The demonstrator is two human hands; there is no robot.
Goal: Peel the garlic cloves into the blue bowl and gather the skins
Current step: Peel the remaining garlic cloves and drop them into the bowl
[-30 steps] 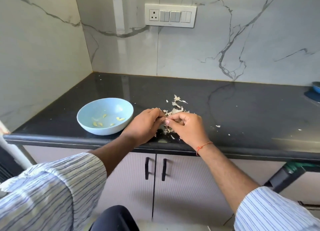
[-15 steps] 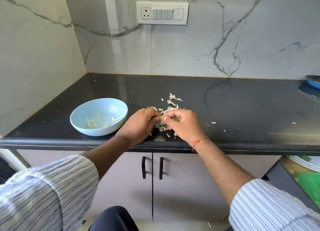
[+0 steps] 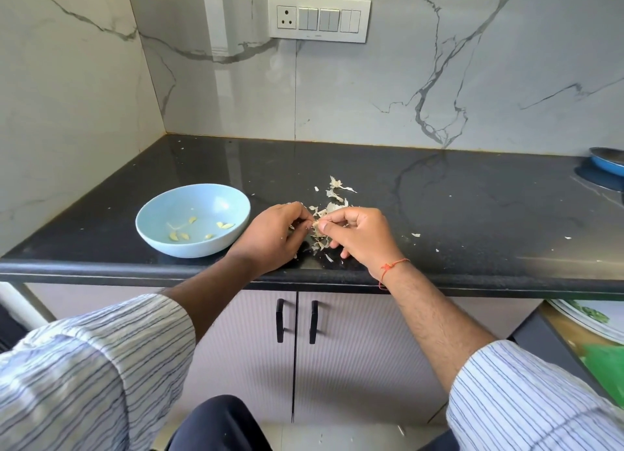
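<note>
Garlic clove (image 3: 315,223) pinched between left hand (image 3: 270,237) and right hand (image 3: 359,237).

No legible text, label, brand or number found. The switch plate (image 3: 319,18) on the wall bears no readable marking.

Switch plate (image 3: 319,18): hanging on the marble wall, far above the hands.
Blue dish (image 3: 607,161): sitting far right of the hands.
Cabinet doors (image 3: 295,352): standing shut below the hands.
</note>
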